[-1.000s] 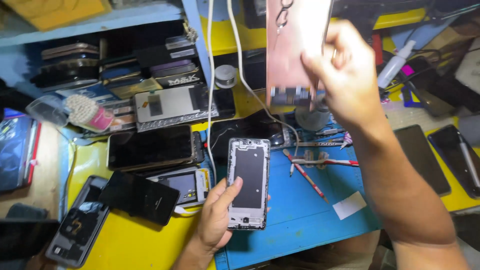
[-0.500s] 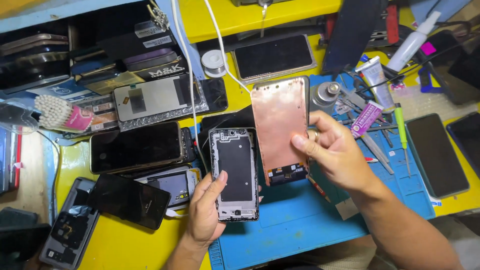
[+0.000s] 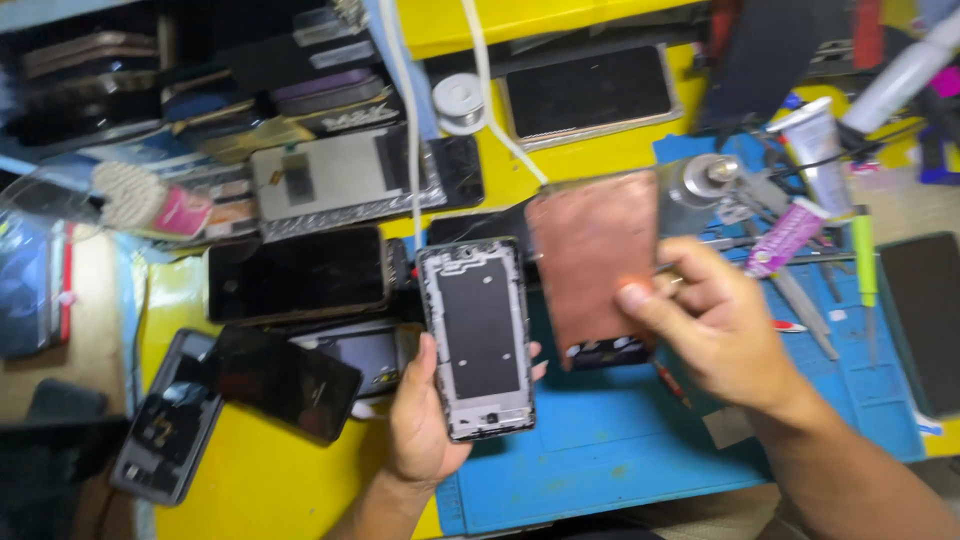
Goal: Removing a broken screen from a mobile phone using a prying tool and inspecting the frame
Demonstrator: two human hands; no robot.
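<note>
Now your right hand [image 3: 725, 335] has lowered the copper-backed screen panel [image 3: 592, 262], pinching it beside the phone frame [image 3: 476, 340]. Your left hand [image 3: 420, 425] grips that grey, open frame.

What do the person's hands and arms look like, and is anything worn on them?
Both are bare: the left hand and the right hand have no gloves. No watch or sleeve shows on either forearm. The picture is too blurred to tell whether any finger has a ring.

Grey phone frame [image 3: 477, 340] upright; copper-backed screen panel [image 3: 592, 262] tilted alongside.
</note>
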